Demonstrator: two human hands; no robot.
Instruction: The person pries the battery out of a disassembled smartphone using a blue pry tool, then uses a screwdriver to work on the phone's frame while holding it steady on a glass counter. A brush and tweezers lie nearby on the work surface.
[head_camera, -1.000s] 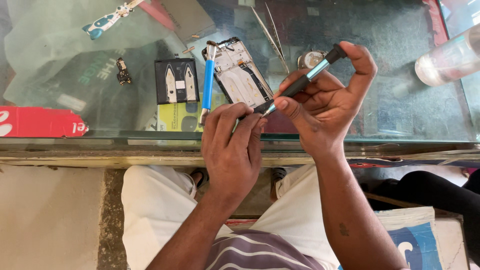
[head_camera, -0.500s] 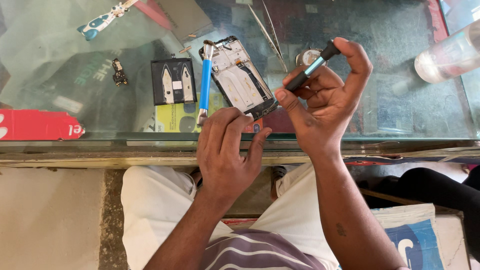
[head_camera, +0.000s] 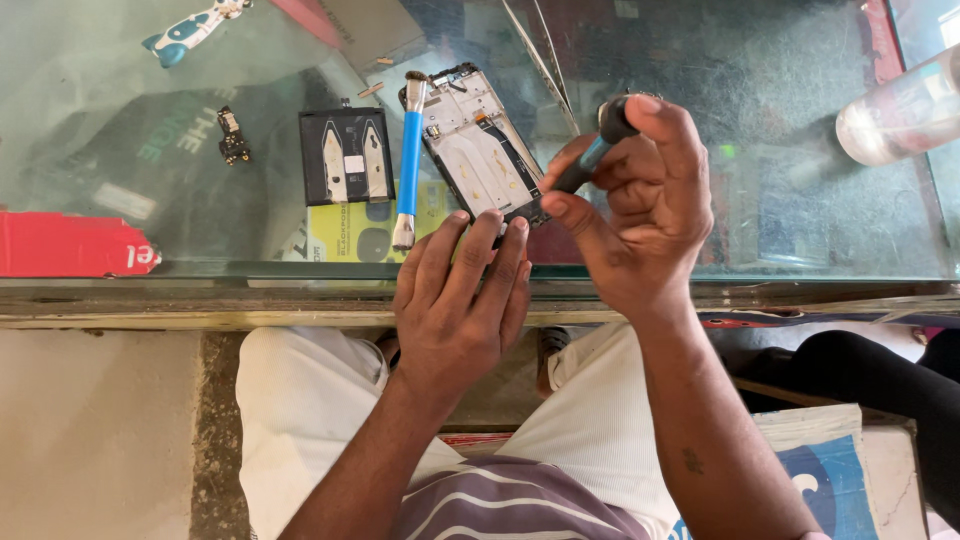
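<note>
Right hand grips the screwdriver tightly, tip at the opened phone; left hand, fingers loosely extended, holds nothing, steadying the phone's near edge.

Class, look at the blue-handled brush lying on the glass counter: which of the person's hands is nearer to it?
Left. The left hand has its fingertips just right of the brush end; the right hand, holding a screwdriver, sits farther right.

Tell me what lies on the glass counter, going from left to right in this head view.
Red box → small dark part → black battery → blue-handled brush → opened phone → screwdriver in the right hand → clear plastic bottle.
</note>
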